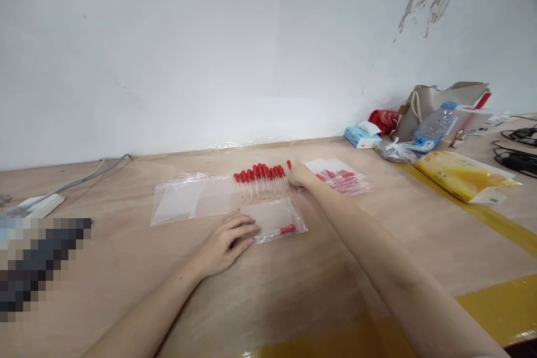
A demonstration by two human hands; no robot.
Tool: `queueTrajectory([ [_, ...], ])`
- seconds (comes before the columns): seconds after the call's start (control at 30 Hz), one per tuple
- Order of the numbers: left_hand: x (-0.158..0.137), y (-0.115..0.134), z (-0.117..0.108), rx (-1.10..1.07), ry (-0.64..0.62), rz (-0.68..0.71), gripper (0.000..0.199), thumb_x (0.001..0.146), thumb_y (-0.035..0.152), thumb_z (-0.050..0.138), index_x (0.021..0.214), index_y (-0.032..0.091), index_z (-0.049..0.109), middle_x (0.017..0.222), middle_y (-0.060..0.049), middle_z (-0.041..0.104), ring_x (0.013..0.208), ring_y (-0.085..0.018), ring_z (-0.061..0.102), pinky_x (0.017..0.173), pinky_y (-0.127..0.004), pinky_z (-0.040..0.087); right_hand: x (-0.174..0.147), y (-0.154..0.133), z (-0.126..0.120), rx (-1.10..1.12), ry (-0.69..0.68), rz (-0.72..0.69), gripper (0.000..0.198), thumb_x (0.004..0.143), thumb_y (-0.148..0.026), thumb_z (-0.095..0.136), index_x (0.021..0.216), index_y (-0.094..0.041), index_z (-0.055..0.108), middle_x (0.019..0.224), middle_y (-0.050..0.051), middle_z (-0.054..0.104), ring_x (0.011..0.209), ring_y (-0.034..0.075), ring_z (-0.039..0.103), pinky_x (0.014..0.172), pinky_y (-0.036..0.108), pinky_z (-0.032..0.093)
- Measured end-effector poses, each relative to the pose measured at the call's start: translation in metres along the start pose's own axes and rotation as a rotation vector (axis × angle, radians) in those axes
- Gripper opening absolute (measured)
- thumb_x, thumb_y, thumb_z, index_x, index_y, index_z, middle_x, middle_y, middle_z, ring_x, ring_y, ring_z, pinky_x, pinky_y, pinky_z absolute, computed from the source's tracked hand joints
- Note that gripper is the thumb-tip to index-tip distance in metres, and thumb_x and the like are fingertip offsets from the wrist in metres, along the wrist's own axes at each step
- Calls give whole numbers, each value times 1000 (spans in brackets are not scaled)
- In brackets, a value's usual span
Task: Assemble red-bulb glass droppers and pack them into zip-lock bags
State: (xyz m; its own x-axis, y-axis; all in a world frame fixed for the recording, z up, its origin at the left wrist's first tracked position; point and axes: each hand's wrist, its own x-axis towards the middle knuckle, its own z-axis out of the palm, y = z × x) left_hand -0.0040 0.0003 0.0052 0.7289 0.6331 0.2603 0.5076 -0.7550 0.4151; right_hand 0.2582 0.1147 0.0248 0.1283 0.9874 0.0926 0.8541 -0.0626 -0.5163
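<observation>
My left hand (229,240) lies on the table with its fingers stretched out, touching the left end of a clear plastic bag (268,215). Inside that bag, a red-bulbed dropper (287,229) lies near the right end. Behind it is a row of droppers (259,173) with red bulbs and thin clear tubes, bulbs away from me. At the row's right end my right hand (298,173) is closed around a single dropper (289,164); its bulb shows above the hand, and its tube and my fingertips are mostly hidden.
Flat clear bags (191,201) lie at the left, and a pile of bags with red-bulbed droppers (344,179) at the right. Farther right are a tissue pack (361,135), a plastic bottle (434,128), a yellow packet (461,176) and black cables (518,159). A grey cable (84,180) runs at the left.
</observation>
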Motion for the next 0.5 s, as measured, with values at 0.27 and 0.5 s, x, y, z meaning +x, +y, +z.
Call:
queueTrajectory([
  [0.27,2,1,-4,20,-64,-12,30,89,29,40,113,31,56,124,-3,49,116,-20,42,100,-41,34,-74,35,-18,757,212,-19,77,73,-23,42,132,-17,-8,65,-6,49,43,11,51,43,25,46],
  [0.5,2,2,-2,24,-26,-11,32,88,31,40,117,29,53,123,-3,51,114,-20,45,98,-41,36,-116,50,1,1093,216,59,76,65,-28,58,124,-25,10,64,-8,44,48,12,54,47,30,52],
])
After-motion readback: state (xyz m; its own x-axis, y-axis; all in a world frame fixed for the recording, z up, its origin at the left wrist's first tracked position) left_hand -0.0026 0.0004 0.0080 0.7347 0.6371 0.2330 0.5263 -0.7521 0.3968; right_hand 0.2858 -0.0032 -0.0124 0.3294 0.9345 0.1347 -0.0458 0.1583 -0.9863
